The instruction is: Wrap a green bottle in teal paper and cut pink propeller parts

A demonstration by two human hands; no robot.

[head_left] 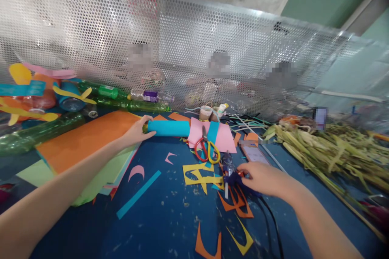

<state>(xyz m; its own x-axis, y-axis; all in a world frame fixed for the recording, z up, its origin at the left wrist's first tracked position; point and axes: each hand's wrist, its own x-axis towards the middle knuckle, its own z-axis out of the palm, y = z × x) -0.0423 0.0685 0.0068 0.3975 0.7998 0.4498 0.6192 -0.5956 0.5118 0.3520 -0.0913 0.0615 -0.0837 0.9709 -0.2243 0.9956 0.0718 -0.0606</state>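
Observation:
My left hand (138, 132) is closed on one end of a bottle wrapped in bright blue paper (170, 128), which lies on its side; a bit of its greenish end shows by my fingers. My right hand (261, 176) grips a dark blue glue gun (232, 178), with a glue stick and a black cord (272, 214) attached. Between the hands, scissors (206, 149) with one red and one yellow handle rest on pink paper (226, 135). Yellow cut-out scraps (197, 178) and orange scraps (235, 202) lie around the glue gun.
Coloured sheets (91, 141) are stacked at left, beside paper-decorated bottles (39, 97). Green bottles (106, 91) line a perforated metal screen (182, 40); people are behind it. A phone (255, 153) and dried corn husks (328, 149) lie at right. A blue strip (138, 195) lies in front.

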